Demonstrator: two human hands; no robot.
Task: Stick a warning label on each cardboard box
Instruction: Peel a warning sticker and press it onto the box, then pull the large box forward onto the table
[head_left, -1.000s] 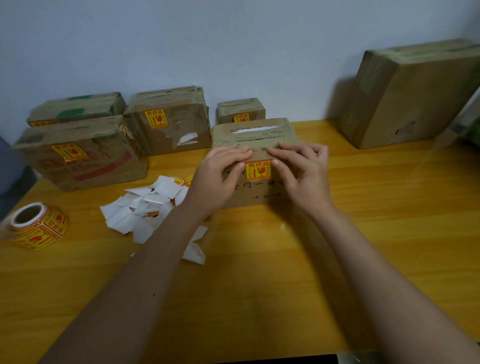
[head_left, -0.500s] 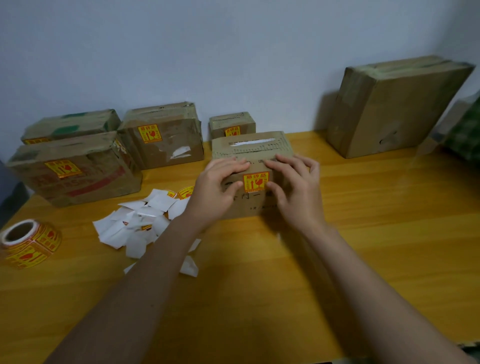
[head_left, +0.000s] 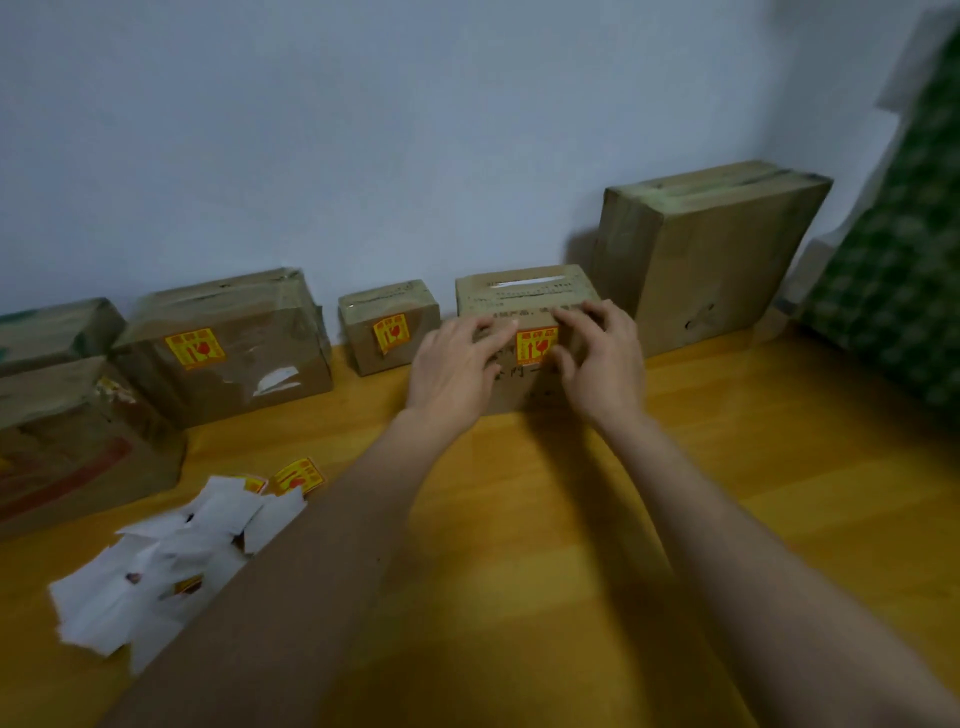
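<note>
A small cardboard box stands near the wall with a yellow and red warning label on its front face. My left hand and my right hand grip this box from either side, fingers over its top front edge, flanking the label. A large cardboard box with no label visible stands right of it. To the left stand labelled boxes: a tiny one, a medium one and a big one at the left edge.
White backing papers lie scattered at the front left of the wooden table, with a loose label beside them. A green patterned cloth hangs at the far right. The wall runs just behind the boxes.
Both hands have pushed the small box away from me toward the wall, beside the large box. The view has swung right, so the label roll is out of sight.
</note>
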